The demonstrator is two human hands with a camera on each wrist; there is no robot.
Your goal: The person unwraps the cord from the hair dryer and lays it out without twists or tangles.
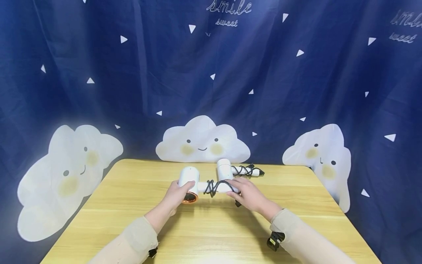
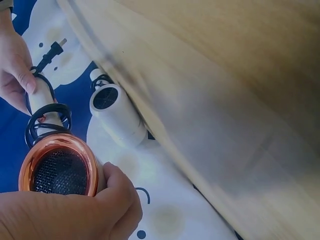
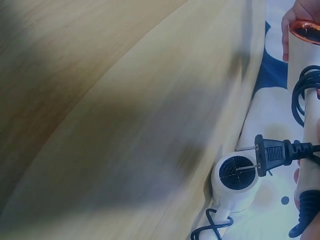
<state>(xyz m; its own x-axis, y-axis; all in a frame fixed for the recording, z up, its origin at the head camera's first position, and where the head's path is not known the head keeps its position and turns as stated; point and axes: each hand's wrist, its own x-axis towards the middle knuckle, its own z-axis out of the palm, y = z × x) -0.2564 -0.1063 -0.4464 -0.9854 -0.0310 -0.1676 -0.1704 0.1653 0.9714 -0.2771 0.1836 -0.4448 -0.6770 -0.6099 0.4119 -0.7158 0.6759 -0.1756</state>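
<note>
A white hair dryer (image 1: 189,175) with a copper-coloured rim is held above the table by both hands. My left hand (image 1: 175,196) grips its barrel, thumb on the near side. My right hand (image 1: 249,193) holds the handle near its end. A black cord (image 1: 211,188) is wound around that handle, and its two-pin plug (image 3: 274,154) sticks out beside it in the right wrist view. Behind, a second white hair dryer (image 1: 225,168) lies near the table's far edge, its handle pointing right and wrapped in black cord (image 1: 245,171). Some of the right fingers are hidden behind the handle.
The light wood table (image 1: 132,212) spreads beneath both arms. At its far edge hangs a dark blue curtain (image 1: 184,84) with white clouds and triangles. A black device (image 1: 275,240) sits at the right wrist.
</note>
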